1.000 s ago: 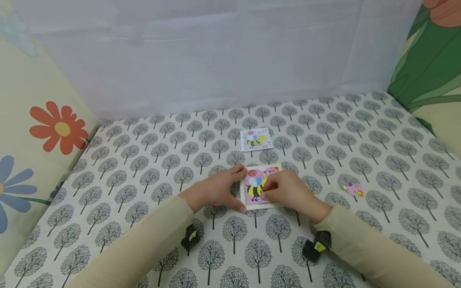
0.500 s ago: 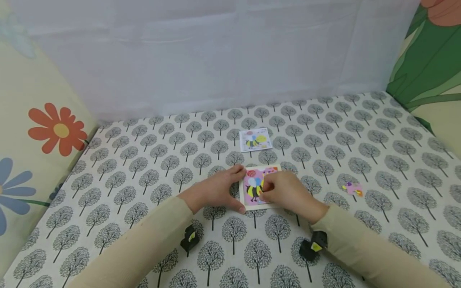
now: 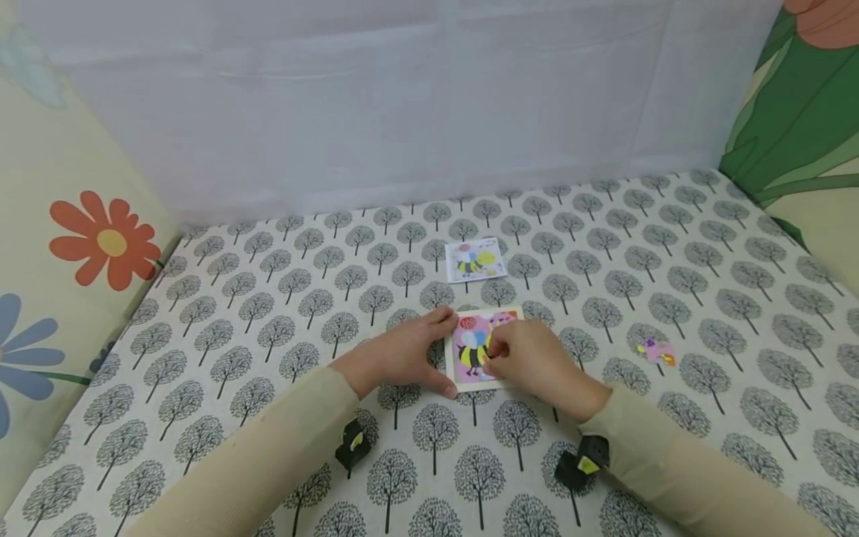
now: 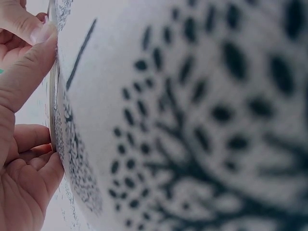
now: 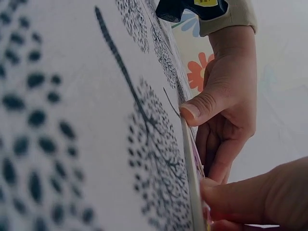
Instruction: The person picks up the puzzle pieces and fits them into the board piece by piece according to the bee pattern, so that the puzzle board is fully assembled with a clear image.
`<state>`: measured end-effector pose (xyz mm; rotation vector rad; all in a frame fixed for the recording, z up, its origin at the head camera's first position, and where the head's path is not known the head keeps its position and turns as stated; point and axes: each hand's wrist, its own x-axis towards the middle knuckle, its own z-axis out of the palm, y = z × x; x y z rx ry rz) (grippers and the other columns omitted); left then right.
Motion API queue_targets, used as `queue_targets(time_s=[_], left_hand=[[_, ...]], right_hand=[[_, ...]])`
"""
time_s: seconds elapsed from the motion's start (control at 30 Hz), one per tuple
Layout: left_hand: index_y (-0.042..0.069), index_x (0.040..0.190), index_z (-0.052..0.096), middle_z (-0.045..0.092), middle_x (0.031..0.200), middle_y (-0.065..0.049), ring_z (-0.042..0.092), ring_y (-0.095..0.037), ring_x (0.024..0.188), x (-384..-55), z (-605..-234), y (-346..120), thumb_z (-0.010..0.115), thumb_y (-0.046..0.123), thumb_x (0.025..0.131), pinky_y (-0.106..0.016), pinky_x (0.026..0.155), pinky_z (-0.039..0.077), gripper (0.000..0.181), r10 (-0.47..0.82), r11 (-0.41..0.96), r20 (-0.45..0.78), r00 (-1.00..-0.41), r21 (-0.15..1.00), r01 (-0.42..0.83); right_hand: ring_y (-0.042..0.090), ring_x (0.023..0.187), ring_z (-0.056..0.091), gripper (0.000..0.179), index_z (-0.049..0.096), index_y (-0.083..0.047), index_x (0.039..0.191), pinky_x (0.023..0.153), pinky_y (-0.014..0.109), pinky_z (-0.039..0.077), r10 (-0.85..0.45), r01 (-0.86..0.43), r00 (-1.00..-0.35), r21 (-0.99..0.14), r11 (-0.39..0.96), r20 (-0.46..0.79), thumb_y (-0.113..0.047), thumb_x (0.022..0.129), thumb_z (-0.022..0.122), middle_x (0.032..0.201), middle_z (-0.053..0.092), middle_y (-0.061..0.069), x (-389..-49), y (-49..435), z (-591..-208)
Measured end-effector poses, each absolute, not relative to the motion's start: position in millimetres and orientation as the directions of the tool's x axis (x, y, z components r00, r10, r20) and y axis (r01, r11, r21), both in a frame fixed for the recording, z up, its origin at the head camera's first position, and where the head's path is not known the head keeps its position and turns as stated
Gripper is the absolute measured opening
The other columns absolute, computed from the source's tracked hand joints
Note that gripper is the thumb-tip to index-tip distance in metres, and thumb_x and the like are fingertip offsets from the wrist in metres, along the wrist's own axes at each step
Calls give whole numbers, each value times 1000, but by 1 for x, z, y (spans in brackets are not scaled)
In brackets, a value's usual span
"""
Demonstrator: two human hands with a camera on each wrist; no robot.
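Note:
A small square puzzle board (image 3: 478,387) with a pale rim lies flat on the tablecloth. It shows a bee (image 3: 472,358) on pink. My left hand (image 3: 414,353) holds the board's left side, thumb at the near corner and fingers at the far one. My right hand (image 3: 537,362) is over the board's right part, thumb and index finger pinched together at the bee. A puzzle piece appears to be between these fingertips, but they mostly hide it. In the right wrist view, the right fingers (image 5: 255,195) touch the board's face close to the left hand (image 5: 231,91).
Beyond the board lies a printed card (image 3: 476,260) with a similar bee picture. A loose pink puzzle piece (image 3: 655,351) with yellow and purple parts is off to the right. Tree-patterned cloth (image 3: 302,298) covers the table, with a white curtain (image 3: 403,104) behind.
The right fingertips shift very slightly at the board, and a little more of the bee's yellow and black shows beside them. The left hand, card and loose piece stay in place.

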<state>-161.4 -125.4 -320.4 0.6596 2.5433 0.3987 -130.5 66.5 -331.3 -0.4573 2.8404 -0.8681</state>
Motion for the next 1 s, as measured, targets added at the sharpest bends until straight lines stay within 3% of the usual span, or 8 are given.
queue_targets(time_s=[0.6,0.83,1.0], left_hand=[[13,148,18,5,156,-3,14,-31,141,-163,-319,-124,80,46,63,-43,115,16,110,518,844,-389,-762,377,382],[12,147,20,6,156,-5,14,-31,141,-163,-319,-125,80,46,64,-44,115,16,109,518,844,-380,-766,371,386],[11,147,20,6,156,-6,15,-32,140,-162,-318,-125,80,45,64,-44,114,17,108,517,843,-378,-768,382,379]], right_hand=[[15,64,50,23,56,-11,68,56,24,42,-324,-159,-930,-606,779,-173,-11,68,79,69,56,0,-144,67,-333],[16,66,50,25,55,-12,66,59,25,40,-364,-155,-885,-554,818,-289,-15,69,80,68,55,1,-159,63,-327],[14,58,47,28,53,-11,63,52,23,38,-384,-145,-849,-540,829,-363,-14,69,80,62,52,0,-166,61,-323]])
